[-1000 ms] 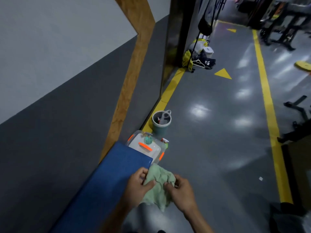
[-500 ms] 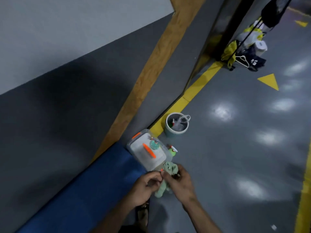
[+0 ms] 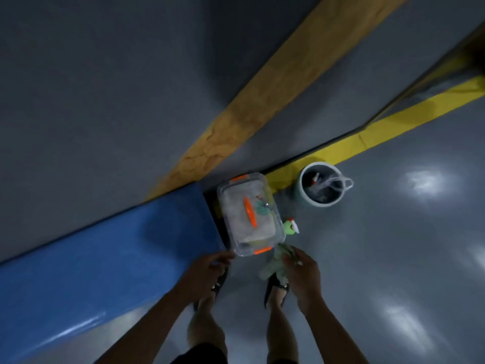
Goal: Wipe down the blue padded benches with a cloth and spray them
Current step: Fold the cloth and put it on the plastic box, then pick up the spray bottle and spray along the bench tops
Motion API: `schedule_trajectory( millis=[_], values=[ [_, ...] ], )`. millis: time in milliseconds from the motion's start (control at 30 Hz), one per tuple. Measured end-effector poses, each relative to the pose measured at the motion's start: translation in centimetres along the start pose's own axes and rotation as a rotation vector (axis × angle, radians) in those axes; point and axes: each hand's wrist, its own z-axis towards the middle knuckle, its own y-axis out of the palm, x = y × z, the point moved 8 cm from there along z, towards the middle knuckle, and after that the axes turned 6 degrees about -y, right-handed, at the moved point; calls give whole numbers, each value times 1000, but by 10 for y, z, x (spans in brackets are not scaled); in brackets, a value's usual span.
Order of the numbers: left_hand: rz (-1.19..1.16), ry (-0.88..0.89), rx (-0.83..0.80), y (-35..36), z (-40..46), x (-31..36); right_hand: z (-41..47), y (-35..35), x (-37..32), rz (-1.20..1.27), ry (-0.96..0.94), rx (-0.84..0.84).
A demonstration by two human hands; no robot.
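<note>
Bench (image 3: 86, 261) padding, bright blue, runs along the grey wall on the left and ends just beside a clear plastic box (image 3: 249, 214). A person stands at that end, looking straight down at both hands and sandalled feet.

Moving rightward, the left hand (image 3: 207, 269) hovers at the near corner of the box, fingers loosely curled; its grip holds nothing that can be seen. The box has orange latches and an orange handle on its lid. Inside, pale contents show through the plastic, too blurred to name. A small teal object rests on the lid.

Next, the right hand (image 3: 301, 269) has its grip clenched around a crumpled pale green cloth (image 3: 275, 264), which hangs above the floor. Just beyond it, touching the box's right side, stands a green spray bottle (image 3: 290, 227) with a white and red nozzle.

Farther right, a round grey bin (image 3: 321, 186) sits on the floor with a clear bag and some small litter inside.

This looks like the gathering step, not wiping. The next move likely calls for picking up the spray bottle with the free left hand, then turning to the bench.
</note>
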Motion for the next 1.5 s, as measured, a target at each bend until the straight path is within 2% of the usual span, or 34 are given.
schedule_trajectory(
  millis=[200, 533, 600, 667, 733, 867, 967, 1033, 1133, 1333, 1500],
  values=[
    [-110, -158, 206, 22, 39, -45, 80, 24, 63, -82, 118, -188],
    [-92, -190, 442, 26, 135, -113, 208, 125, 173, -242, 178, -438],
    [-69, -213, 447, 24, 150, -124, 234, 138, 193, -337, 138, -450],
    [-60, -239, 450, 23, 161, -135, 258, 145, 214, -420, 208, -439],
    [-63, -258, 446, 22, 167, -145, 281, 140, 221, -453, 272, -312],
    [-28, -213, 478, 18, 173, -146, 323, 131, 190, -524, -1, -9],
    [-20, -183, 473, 18, 175, -149, 344, 139, 163, -481, -125, 78],
    [-13, -166, 474, 19, 176, -150, 356, 154, 155, -583, -216, 13],
    [-15, -142, 479, 19, 178, -152, 359, 168, 159, -741, -244, -99],
    [-45, -97, 485, 21, 176, -150, 344, 164, 144, -767, -433, -86],
    [-73, -99, 400, 20, 162, -141, 291, 161, 114, -657, -708, -278]
  ],
)
